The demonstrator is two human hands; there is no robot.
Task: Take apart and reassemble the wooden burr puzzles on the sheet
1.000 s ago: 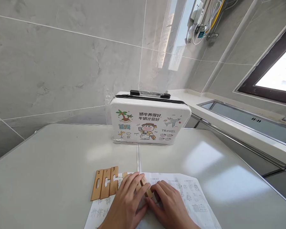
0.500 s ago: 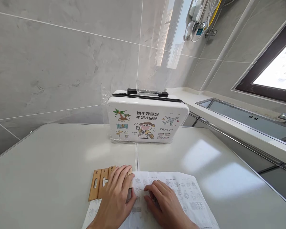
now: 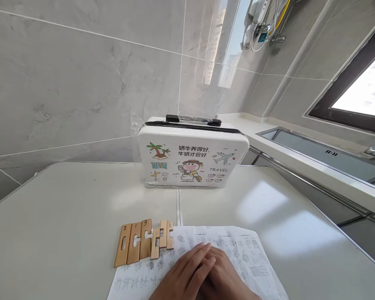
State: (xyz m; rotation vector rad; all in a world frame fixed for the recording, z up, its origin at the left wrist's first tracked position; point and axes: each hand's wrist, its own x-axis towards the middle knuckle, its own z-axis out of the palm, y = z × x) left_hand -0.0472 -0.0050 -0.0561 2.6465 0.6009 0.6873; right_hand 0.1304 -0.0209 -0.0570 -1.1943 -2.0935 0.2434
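Note:
Several flat wooden puzzle pieces with notches and handwritten numbers lie side by side in a row, partly on a printed paper sheet. My left hand rests flat on the sheet with its fingers stretched out, lying over my right hand. My right hand also lies flat on the paper, and neither hand holds anything. Both hands sit just right of and below the wooden row, apart from it.
A white cartoon-printed case in plastic wrap stands at the back of the white table, against the tiled wall. A counter with a sink runs along the right, under a window.
My left hand has let go of the wooden pieces, now set at the right end of the row, and drawn back onto the paper over my right hand.

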